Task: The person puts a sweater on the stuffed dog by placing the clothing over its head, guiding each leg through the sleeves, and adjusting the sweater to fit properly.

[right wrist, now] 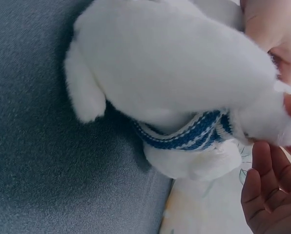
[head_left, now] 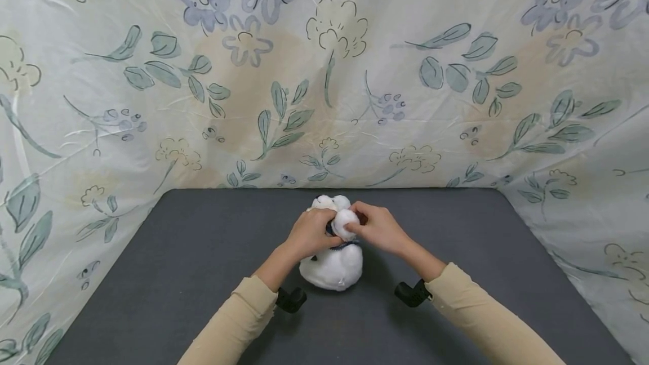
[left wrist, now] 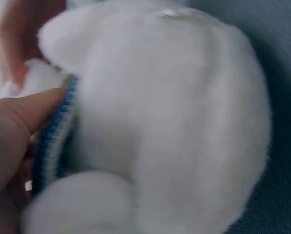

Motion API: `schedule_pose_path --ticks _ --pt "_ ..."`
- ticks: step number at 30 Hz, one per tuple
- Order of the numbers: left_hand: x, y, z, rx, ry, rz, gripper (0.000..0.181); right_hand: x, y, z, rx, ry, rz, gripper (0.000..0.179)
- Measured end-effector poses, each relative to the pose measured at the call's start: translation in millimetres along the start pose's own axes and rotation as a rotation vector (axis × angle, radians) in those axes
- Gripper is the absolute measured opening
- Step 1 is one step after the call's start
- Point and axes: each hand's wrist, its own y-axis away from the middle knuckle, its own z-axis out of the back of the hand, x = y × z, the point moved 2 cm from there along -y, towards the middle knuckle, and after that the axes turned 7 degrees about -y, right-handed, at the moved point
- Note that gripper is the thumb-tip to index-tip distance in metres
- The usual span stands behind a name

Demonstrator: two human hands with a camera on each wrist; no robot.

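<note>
Two beige sleeves reach in from the bottom edge, the left sleeve point(head_left: 230, 320) at seven o'clock and the right sleeve point(head_left: 492, 320) between four and five. A black wrist device point(head_left: 291, 300) pokes out beneath the left cuff, and a matching black device point(head_left: 413, 293) beneath the right. Just below centre, at six o'clock, a white plush toy point(head_left: 332, 269) sits on a dark grey table point(head_left: 203, 230), wearing a blue-and-white knitted garment point(right wrist: 204, 131). At the toy's ten o'clock, the left hand point(head_left: 311, 232) grips the garment, its thumb against the knitted edge; its other fingers are partly hidden. At the toy's two o'clock, the right hand point(head_left: 380, 228) pinches a rounded white limb point(right wrist: 267, 114) of the toy between thumb and fingers, beside the garment's edge. Behind the table, at twelve o'clock, hangs a pale cloth point(head_left: 355, 128) printed with lilac flowers and green leaves.
</note>
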Motion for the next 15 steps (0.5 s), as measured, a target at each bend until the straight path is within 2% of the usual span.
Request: schedule_pose_path --ticks 3,6,11,15 --pt "-0.7 5.5 3.5 0.004 0.061 -0.014 0.024 1.1 1.6 -0.9 -0.002 0.036 0.032 0.014" --pt "-1.0 13.5 5.5 -0.039 0.079 0.006 0.036 1.7 2.9 -1.4 -0.021 0.076 0.069 0.015" --pt "3.1 32.7 3.0 -0.159 0.058 0.097 0.056 1.1 5.2 -1.0 -0.067 0.136 0.116 0.018" --pt "9.2 50.2 -1.7 -0.23 0.083 0.176 0.069 -0.2 7.2 -0.6 -0.093 0.155 0.168 0.024"
